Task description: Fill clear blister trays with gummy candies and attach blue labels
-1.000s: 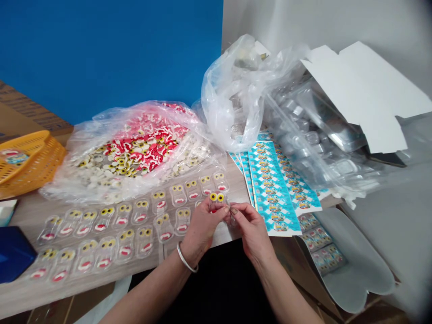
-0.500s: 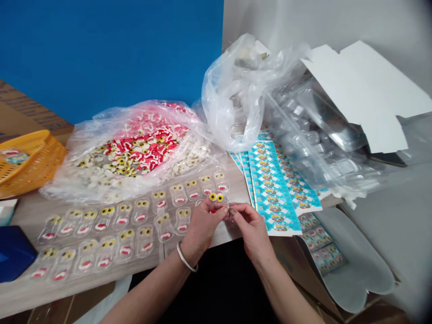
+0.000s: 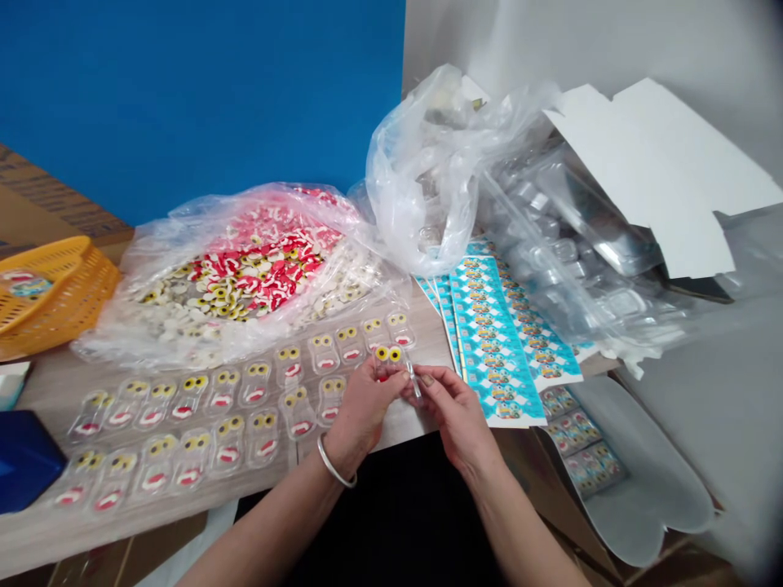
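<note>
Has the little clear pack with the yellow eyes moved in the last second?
Yes, barely: the clear pack in both hands has crept up and left, toward the filled packs on the table.

Clear blister shell: two yellow eye candies, one red mouth piece; held above table edge, tilted, between both hands.

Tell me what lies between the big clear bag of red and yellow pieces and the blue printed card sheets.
In the head view, bare wooden tabletop and the far ends of the clear blister rows lie there.
</note>
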Tool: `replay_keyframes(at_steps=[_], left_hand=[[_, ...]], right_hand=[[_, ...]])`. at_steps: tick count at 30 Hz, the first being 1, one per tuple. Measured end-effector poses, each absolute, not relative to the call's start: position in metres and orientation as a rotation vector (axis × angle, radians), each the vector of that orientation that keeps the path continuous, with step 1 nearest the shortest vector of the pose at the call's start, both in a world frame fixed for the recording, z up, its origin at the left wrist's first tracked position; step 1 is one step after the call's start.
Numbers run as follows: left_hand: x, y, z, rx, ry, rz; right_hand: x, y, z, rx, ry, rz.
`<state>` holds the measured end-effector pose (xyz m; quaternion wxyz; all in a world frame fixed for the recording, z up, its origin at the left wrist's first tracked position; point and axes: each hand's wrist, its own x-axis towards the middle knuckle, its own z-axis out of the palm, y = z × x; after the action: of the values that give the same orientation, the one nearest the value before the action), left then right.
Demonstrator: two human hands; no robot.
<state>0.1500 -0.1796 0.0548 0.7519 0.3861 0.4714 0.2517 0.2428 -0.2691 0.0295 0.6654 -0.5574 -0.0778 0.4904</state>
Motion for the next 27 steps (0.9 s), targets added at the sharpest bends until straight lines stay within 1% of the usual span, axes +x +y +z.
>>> replay_keyframes(at_steps=[5,11,17,27], left_hand=[[0.151,-0.181,0.057,0.804,1.024,0.522],[0.148,-0.184,0.056,0.673,0.999,0.536],[0.142,-0.195,0.044,0.555,0.992,0.507],[0.149,-0.203,0.049,0.757,1.153,0.276]], right_hand=[[0.244,-0.268,0.030,-1.238,-0.185,1.138],[0.250,-0.268,0.031,-1.294,-0.099,1.050],[0.264,-0.272,0.033,-1.115,0.066,1.073],[0.279,-0.279,0.027,-0.986,0.099,1.041]])
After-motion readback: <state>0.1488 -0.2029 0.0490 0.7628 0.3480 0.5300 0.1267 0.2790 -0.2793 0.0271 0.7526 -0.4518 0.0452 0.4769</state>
